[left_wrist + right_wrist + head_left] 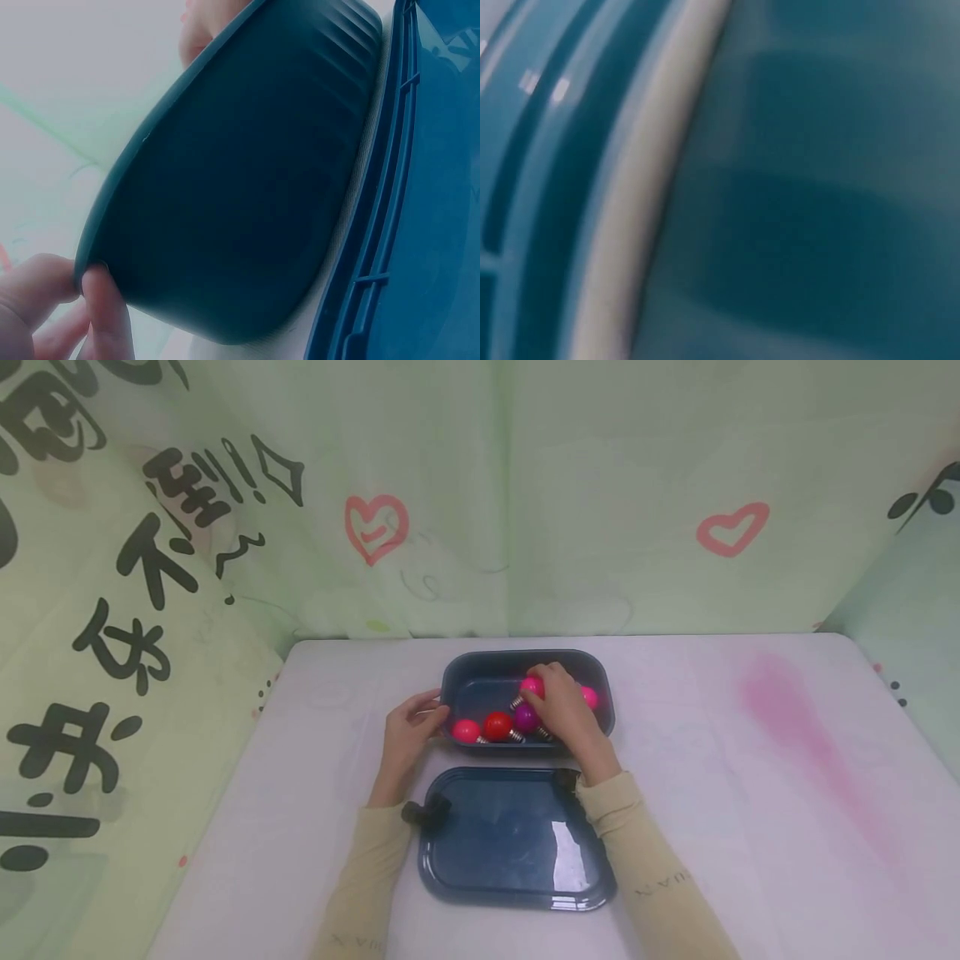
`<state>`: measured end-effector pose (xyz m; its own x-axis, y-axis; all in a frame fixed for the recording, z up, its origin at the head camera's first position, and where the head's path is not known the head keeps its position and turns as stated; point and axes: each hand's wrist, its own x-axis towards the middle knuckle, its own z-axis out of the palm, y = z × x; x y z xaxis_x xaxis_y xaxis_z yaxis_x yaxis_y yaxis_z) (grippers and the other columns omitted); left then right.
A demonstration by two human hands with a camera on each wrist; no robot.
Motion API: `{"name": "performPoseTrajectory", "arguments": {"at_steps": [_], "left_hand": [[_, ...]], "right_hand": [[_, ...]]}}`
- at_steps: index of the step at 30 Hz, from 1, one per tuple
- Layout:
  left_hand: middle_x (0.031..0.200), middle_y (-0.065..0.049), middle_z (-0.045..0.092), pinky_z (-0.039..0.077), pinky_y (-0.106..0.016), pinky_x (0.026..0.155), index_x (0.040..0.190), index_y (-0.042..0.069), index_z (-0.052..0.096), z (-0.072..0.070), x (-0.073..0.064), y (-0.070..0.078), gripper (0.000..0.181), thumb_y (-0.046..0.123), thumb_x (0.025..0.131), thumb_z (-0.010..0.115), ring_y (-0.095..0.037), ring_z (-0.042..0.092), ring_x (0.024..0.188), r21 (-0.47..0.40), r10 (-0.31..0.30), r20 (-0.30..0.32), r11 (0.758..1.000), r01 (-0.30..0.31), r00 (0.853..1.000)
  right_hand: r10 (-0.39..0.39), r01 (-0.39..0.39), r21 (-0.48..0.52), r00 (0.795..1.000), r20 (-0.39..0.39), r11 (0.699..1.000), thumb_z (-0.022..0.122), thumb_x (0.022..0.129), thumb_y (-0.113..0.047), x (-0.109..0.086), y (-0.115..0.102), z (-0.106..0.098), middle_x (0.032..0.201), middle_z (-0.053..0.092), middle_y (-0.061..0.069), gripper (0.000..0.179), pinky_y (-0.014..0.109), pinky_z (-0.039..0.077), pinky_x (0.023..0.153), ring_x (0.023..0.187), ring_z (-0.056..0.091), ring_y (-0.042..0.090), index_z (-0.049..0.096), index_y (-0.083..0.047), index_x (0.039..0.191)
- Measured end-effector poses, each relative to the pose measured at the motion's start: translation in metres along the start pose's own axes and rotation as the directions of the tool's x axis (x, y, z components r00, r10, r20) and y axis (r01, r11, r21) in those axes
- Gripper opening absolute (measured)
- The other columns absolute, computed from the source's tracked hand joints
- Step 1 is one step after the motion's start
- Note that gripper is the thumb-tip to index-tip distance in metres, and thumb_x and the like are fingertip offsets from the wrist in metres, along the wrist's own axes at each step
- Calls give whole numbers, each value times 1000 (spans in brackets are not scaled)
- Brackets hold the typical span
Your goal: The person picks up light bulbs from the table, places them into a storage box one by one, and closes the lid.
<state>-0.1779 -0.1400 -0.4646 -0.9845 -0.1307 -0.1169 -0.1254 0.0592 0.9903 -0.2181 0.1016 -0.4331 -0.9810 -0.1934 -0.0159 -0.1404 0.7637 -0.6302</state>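
A dark blue box [480,681] holds several coloured light bulbs with metal screw bases. Thumb and fingers of my left hand [408,735] pinch its left rim; the left wrist view shows this grip [105,307] at the rim's corner. My right hand [566,702] reaches over the box's right half and grips a pink bulb [532,686] by its round glass. Below that bulb lies a purple bulb [527,719], with a red bulb [497,726] and another pink bulb [466,731] along the near wall. A further pink bulb [589,697] shows behind the right hand, partly hidden.
A dark blue lid [502,843] lies just in front of the box, under the forearms. Both rest on a white table [712,793] with a pink stain [795,710]. A pale green curtain [570,485] stands behind. The right wrist view is blurred.
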Motion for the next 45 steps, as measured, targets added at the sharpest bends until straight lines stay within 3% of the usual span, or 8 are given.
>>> {"name": "performPoseTrajectory", "arguments": {"at_steps": [9, 19, 29, 38, 45], "left_hand": [[109, -19, 66, 57, -20, 69, 127, 3, 66, 1, -1, -5, 40, 10, 89, 74, -8, 67, 82, 3, 19, -22, 1000, -19, 1000], [111, -24, 65, 57, -20, 69, 127, 2, 65, 2, -4, -5, 39, 9, 90, 73, -24, 69, 93, 20, 48, -18, 999, -48, 999], [108, -20, 66, 58, -21, 70, 127, 4, 66, 3, -4, -5, 38, 11, 90, 73, -12, 68, 86, 47, 62, -22, 997, -60, 998], [108, -19, 65, 58, -21, 70, 127, 5, 66, 1, -4, -1, 39, 13, 90, 73, -11, 68, 84, 67, 55, -17, 996, -54, 998], [109, -21, 66, 59, -22, 70, 126, 3, 66, 0, -5, 1, 40, 11, 89, 74, -9, 68, 81, 53, 62, -9, 997, -61, 998]], "right_hand": [[-18, 19, -50, 1000, 18, 999, 65, 95, -20, 0, 5, 2, 130, 56, 23, 46, 51, 44, 108, 123, 55, 38, 55, 3, 134], [-86, 84, -49, 995, -41, 995, 67, 93, -18, -6, 5, -4, 125, 59, 22, 43, 48, 44, 108, 119, 57, 35, 58, 5, 128], [-145, 141, -60, 987, -72, 988, 67, 94, -15, -12, 5, -14, 119, 61, 21, 37, 46, 45, 107, 115, 59, 34, 61, 5, 124], [-151, 148, -56, 986, -64, 987, 67, 93, -16, -18, 2, -21, 121, 61, 19, 38, 45, 47, 105, 116, 59, 32, 60, 3, 126], [-222, 217, -79, 973, -66, 973, 69, 92, -14, -23, 4, -25, 118, 62, 18, 38, 45, 48, 104, 114, 60, 32, 61, 2, 125]]}}
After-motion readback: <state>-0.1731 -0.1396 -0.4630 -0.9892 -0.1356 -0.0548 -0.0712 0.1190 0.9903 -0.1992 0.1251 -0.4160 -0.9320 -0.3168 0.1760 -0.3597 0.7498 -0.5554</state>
